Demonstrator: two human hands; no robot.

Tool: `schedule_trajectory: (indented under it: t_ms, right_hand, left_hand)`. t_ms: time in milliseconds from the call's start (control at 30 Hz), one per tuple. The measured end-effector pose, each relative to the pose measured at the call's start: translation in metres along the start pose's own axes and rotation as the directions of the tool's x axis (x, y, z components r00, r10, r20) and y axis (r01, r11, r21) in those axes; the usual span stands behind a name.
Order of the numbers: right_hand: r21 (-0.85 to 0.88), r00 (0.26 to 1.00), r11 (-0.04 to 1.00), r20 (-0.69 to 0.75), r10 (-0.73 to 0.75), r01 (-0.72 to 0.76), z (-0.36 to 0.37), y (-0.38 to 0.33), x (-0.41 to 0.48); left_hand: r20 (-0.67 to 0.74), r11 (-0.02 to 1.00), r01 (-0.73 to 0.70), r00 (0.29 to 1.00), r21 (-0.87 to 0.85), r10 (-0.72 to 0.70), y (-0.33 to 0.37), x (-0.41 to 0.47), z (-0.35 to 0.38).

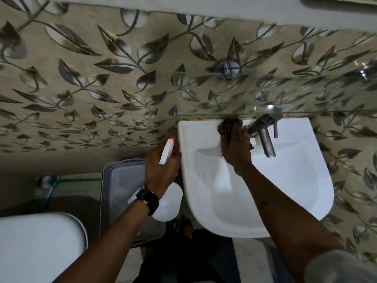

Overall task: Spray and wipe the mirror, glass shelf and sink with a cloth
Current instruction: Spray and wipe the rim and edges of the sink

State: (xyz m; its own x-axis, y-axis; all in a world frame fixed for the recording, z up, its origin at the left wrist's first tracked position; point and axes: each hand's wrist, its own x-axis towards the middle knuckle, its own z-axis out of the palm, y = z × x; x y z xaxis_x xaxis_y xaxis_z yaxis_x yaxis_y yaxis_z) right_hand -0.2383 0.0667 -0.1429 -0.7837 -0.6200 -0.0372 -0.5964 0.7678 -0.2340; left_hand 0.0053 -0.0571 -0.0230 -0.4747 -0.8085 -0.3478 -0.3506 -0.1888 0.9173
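left hand point(161, 170) curled round spray bottle point(169, 203), centre frame, neck hidden in fist. right hand point(236, 149) pressed flat on dark cloth point(226, 127) at sink point(289, 184) back rim, cloth mostly covered.

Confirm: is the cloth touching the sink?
Touching. Head view: the right hand presses the dark cloth flat onto the sink at its back ledge, beside the tap; no gap shows.
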Motion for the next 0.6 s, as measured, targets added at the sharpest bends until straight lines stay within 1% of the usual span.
schedule_trajectory:
  t_ms: [67,100,133,167,233,300,367,400,433,467,533,600]
  right_hand:
    - [0.122,0.984,0.979,-0.046,0.172,-0.165,0.001,-0.025,-0.001]
    - [0.161,0.97,0.963,-0.071,0.231,-0.217,0.001,-0.04,-0.001]
    - [0.175,0.967,0.961,-0.097,0.234,-0.215,0.003,-0.055,-0.002]
    - [0.167,0.975,0.973,-0.126,0.182,-0.16,0.01,-0.07,-0.004]
    - [0.159,0.986,0.987,-0.164,0.027,0.0,0.027,-0.102,-0.017]
    - [0.194,0.984,0.971,-0.135,-0.116,0.142,0.038,-0.126,-0.035]
    - [0.245,0.966,0.937,-0.13,-0.223,0.249,0.039,-0.125,-0.04]
    - [0.238,0.959,0.931,-0.128,-0.251,0.276,0.034,-0.114,-0.037]
    - [0.196,0.96,0.942,-0.131,-0.249,0.271,0.031,-0.099,-0.03]
    - [0.141,0.969,0.965,-0.137,-0.204,0.223,0.028,-0.081,-0.022]
    - [0.041,0.981,0.998,-0.192,-0.037,0.046,0.018,-0.043,-0.005]
    - [0.051,0.969,0.994,-0.223,0.104,-0.095,0.007,-0.017,0.005]
  left_hand:
    - [-0.021,1.0,0.008,1.0,0.015,-0.008,-0.006,0.002,-0.004]
    - [-0.038,1.0,0.001,0.999,0.027,0.0,-0.008,0.002,-0.006]
    - [-0.061,0.999,-0.019,0.998,0.044,0.022,-0.009,0.004,-0.009]
    - [-0.067,0.998,-0.036,0.997,0.054,0.039,-0.01,0.005,-0.01]
    - [-0.061,0.997,-0.034,0.997,0.064,0.038,-0.011,0.008,-0.012]
    - [-0.043,0.997,-0.03,0.999,0.073,0.033,-0.014,0.009,-0.013]
    - [-0.029,0.993,-0.056,0.998,0.1,0.059,-0.015,0.007,-0.013]
    - [-0.033,0.993,-0.058,0.998,0.107,0.062,-0.015,0.006,-0.013]
    - [-0.041,0.994,-0.05,0.998,0.099,0.054,-0.014,0.004,-0.013]
    - [-0.045,0.995,-0.04,0.998,0.088,0.044,-0.013,0.003,-0.014]
    - [-0.049,0.996,-0.035,0.998,0.079,0.039,-0.014,0.002,-0.017]
    - [-0.052,0.997,-0.031,0.998,0.077,0.035,-0.017,0.003,-0.02]
